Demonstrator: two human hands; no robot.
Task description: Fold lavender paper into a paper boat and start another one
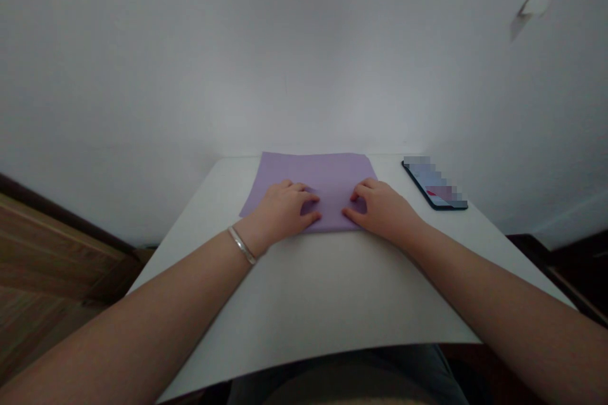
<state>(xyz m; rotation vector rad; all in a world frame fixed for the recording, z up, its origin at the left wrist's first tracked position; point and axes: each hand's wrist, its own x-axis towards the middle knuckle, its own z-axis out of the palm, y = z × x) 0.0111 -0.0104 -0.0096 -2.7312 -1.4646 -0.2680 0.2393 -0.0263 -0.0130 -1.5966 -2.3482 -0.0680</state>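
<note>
A sheet of purple paper (327, 171) lies on the white table, its near edge toward me. Over its left part rests my left hand (289, 207), thumb and fingers apart and touching the paper, with a silver bangle (242, 245) on the wrist. My right hand (377, 205) sits on the paper's right part, fingers bent and the thumb spread from them near the front edge. Neither hand grips anything that I can see. Between the two hands a strip of paper shows. My hands cover parts of its sides.
The white table (351, 304) meets a pale wall (304, 57) at its far side. A phone (434, 183) lies on the table's right, its screen partly blurred out. Wooden furniture (47, 259) stands low at the left.
</note>
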